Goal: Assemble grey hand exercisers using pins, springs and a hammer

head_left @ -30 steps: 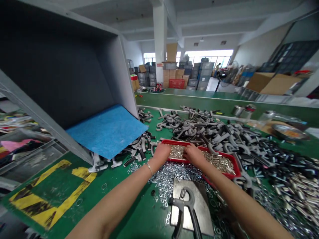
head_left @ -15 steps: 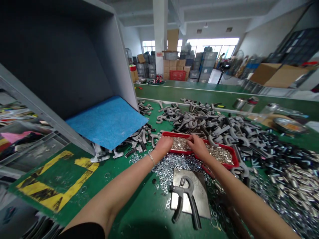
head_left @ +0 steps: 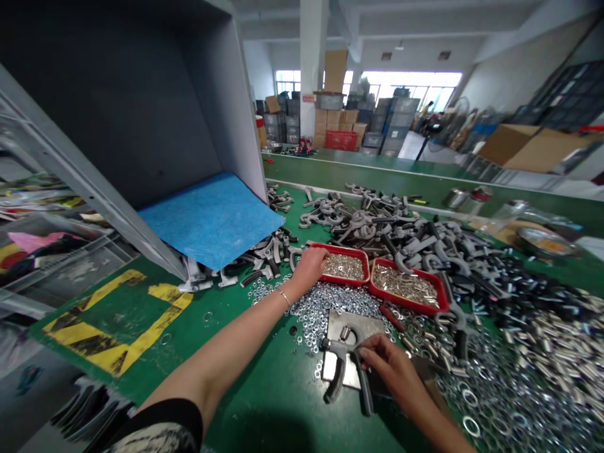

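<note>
Across the green workbench (head_left: 264,402), loose steel washers lie scattered in the foreground. Nearest, the right hand (head_left: 391,371) sits half-closed over a grey-and-black hand-grip tool (head_left: 342,358), its fingers (head_left: 370,357) laid on the tool's handle; how firmly they hold it cannot be told. The tool lies partly on a scuffed steel plate (head_left: 353,327), just in front of a heap of washers (head_left: 330,308). The left hand (head_left: 309,267), with a thin bracelet (head_left: 284,298) at the wrist, is lightly curled at the left end of a red tray (head_left: 342,250) of small silver parts; whether it has hold of anything cannot be told. A second red tray (head_left: 410,308) sits just beside the first. Silver tubes (head_left: 557,333) spread to the right, and grey-and-black hooked castings (head_left: 391,229) are heaped beyond the trays. To the left, a blue mat (head_left: 212,217) hangs from a grey bin (head_left: 141,126) above yellow-and-black tape (head_left: 117,321). Far off, cartons (head_left: 335,116) and crates (head_left: 394,123) stand stacked beneath bright windows (head_left: 410,82).
</note>
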The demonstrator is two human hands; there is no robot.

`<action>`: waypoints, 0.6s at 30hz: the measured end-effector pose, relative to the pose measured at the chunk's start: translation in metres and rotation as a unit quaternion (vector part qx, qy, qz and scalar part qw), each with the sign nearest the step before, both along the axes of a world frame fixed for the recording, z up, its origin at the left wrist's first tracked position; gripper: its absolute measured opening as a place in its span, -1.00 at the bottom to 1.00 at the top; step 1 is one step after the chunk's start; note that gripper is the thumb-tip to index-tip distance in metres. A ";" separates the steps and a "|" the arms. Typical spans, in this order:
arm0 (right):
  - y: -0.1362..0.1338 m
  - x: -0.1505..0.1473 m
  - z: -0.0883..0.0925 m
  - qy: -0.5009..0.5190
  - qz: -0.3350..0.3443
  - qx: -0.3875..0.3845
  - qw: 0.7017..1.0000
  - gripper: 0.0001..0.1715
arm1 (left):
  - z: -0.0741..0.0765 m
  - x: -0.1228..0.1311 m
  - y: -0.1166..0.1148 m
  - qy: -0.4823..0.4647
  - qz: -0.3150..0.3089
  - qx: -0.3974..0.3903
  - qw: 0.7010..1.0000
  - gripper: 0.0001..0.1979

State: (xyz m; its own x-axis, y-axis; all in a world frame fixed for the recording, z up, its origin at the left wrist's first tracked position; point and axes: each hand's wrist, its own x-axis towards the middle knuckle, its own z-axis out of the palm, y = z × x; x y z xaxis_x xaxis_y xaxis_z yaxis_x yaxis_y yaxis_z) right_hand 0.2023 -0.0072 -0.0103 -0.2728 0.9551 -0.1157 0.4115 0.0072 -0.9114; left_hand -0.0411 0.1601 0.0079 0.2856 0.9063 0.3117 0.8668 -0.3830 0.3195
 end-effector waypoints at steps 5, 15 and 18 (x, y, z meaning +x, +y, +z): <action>0.005 -0.006 -0.005 -0.094 0.029 0.137 0.986 -0.77 | 0.002 -0.003 -0.001 -0.028 0.005 -0.025 0.999 -0.88; 0.006 -0.012 -0.023 -0.254 0.109 0.323 0.905 -0.80 | 0.011 0.004 -0.029 -0.037 0.009 -0.017 0.999 -0.76; 0.005 -0.011 -0.023 -0.262 0.129 0.327 0.899 -0.78 | 0.006 0.017 -0.084 -0.026 -0.055 -0.030 0.998 -0.79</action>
